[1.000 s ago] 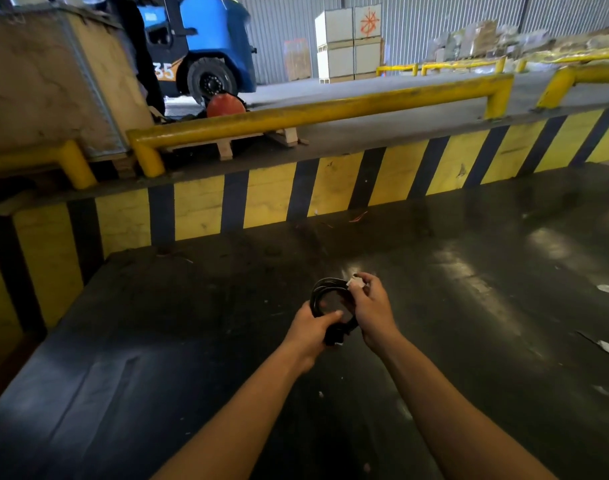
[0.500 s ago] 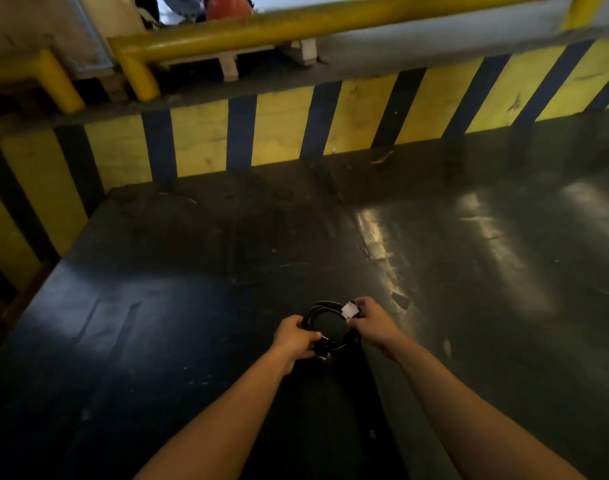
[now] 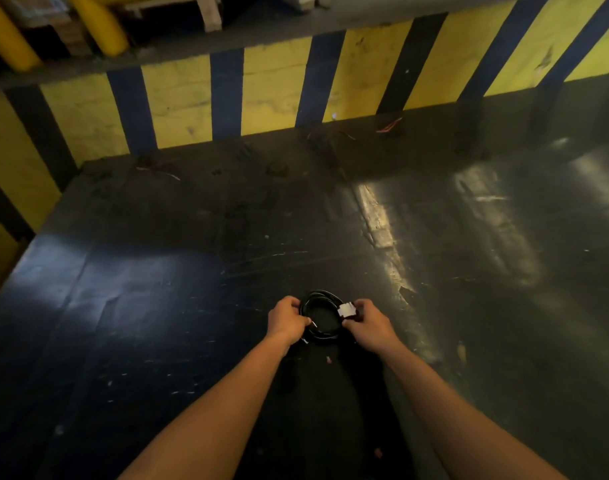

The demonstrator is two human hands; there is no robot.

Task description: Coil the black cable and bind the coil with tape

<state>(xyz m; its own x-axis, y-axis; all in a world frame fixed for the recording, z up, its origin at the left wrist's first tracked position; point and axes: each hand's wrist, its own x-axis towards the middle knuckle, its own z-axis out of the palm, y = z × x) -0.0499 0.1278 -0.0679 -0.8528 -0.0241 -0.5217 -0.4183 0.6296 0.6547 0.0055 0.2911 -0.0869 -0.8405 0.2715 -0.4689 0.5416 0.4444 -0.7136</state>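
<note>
A small coil of black cable [image 3: 322,299] hangs between my two hands, low over the dark floor. My left hand [image 3: 285,320] grips the coil's left side, fingers closed around the strands. My right hand [image 3: 367,323] holds the right side, pinching a piece of white tape [image 3: 346,310] wrapped over the coil there. A short pale cable end sticks out near my left thumb. The coil's lower right part is hidden behind my right hand.
A dark, glossy floor [image 3: 434,237] stretches ahead. A low yellow wall with black stripes [image 3: 275,95] runs along the far side, with yellow guard rails [image 3: 102,32] above it. Small scraps [image 3: 389,124] lie at the wall's foot.
The view has tilted down, so the forklift and boxes have left the frame. Both hands have lowered the coil toward the floor. The coil now lies flatter, with the tape on its right side.
</note>
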